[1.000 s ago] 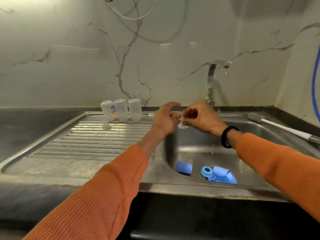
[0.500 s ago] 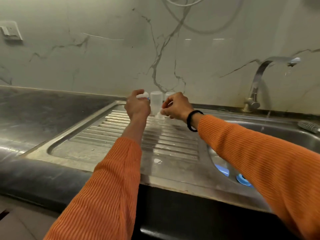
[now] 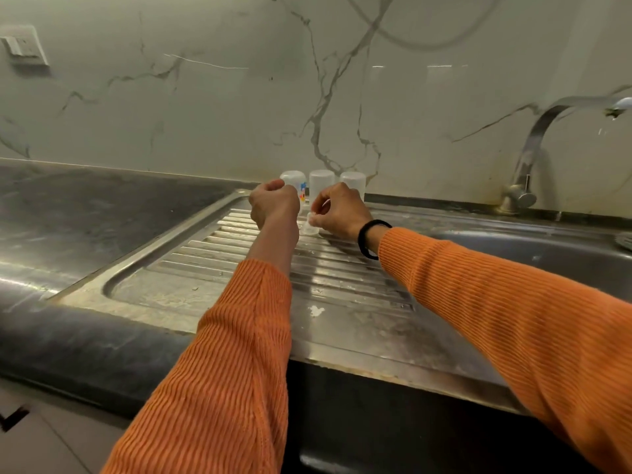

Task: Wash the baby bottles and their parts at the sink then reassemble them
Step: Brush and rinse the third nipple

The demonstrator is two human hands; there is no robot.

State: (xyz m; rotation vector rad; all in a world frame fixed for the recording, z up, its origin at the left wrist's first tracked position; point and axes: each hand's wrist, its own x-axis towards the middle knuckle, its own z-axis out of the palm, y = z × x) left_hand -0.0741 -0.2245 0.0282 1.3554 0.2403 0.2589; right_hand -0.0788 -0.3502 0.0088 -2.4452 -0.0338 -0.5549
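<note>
Ribbed, scuffed steel drainboard [image 3: 239,265]; translucent, probably plastic bottles [image 3: 321,182]; glossy marble wall [image 3: 205,114].

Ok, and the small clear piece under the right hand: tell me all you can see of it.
The clear teat looks like soft, see-through silicone, pale and glossy. It stands on the ribbed steel drainboard, its wider base down, in front of the three upturned bottles. The right hand pinches its top. Finer detail is too small to tell.

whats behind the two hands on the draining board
Three clear bottles stand upside down in a row against the wall: left, middle and right. The left hand and right hand cover their lower parts, so their bases on the draining board cannot be seen.
</note>
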